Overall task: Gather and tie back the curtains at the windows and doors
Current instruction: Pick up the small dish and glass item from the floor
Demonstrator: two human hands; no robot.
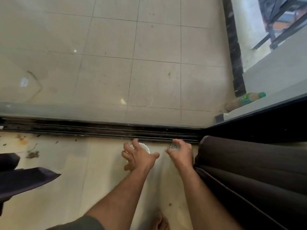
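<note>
Down at floor level, the head view shows both arms reaching toward the dark sliding-door track point(99, 128) that runs across the frame below the glass door point(116, 63). The left hand point(138, 156) has its fingers spread and bent over a white scalloped dish point(145, 147) lying on the pale floor point(66, 171) just before the track; whether the fingers actually clasp the dish cannot be told. The right hand point(181, 151) curls its fingers round a small clear glass point(174, 146), close to the track and just right of the dish. The dark brown curtain point(249, 171) hangs in thick folds at the right edge of the door, its lower end just beside the right wrist; neither hand touches it. Another piece of dark fabric point(25, 180) juts in from the left edge. Beyond the glass lie grey tiles point(157, 47), and a plastic bottle with a green cap point(245, 100) lies on its side by the far right corner.
</note>
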